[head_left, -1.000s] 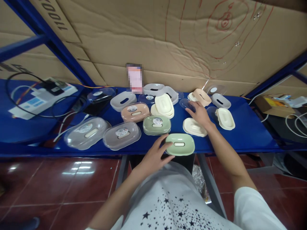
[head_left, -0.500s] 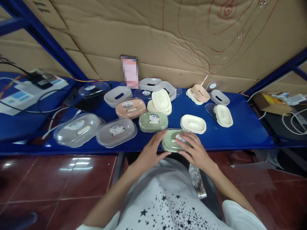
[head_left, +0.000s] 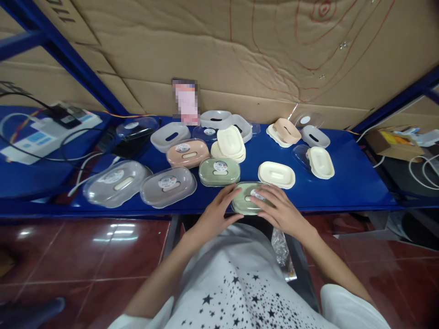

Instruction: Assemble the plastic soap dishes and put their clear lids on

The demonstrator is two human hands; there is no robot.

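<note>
At the front edge of the table, a green oval soap box [head_left: 243,204] with a clear lid and a round label lies between my hands. My left hand [head_left: 219,209] curves round its left end, thumb at the near side and fingers at the far side. My right hand [head_left: 279,208] grips the right end, its fingers spread over the lid and partly covering the label. Just behind stands another green soap box [head_left: 219,177], also lidded. A cream oval tray [head_left: 276,175] lies behind my right hand.
Two lidded grey soap boxes [head_left: 168,188] and a peach one [head_left: 188,157] sit to the left. Stacked cream trays [head_left: 230,141], grey bases [head_left: 169,137] and a peach base [head_left: 287,131] lie farther back. A power strip [head_left: 51,132] with cables is at far left; cardboard [head_left: 206,45] walls the back.
The view has shifted slightly. Both hands stay round the green soap box, and my right fingers have shifted a little on its lid.
</note>
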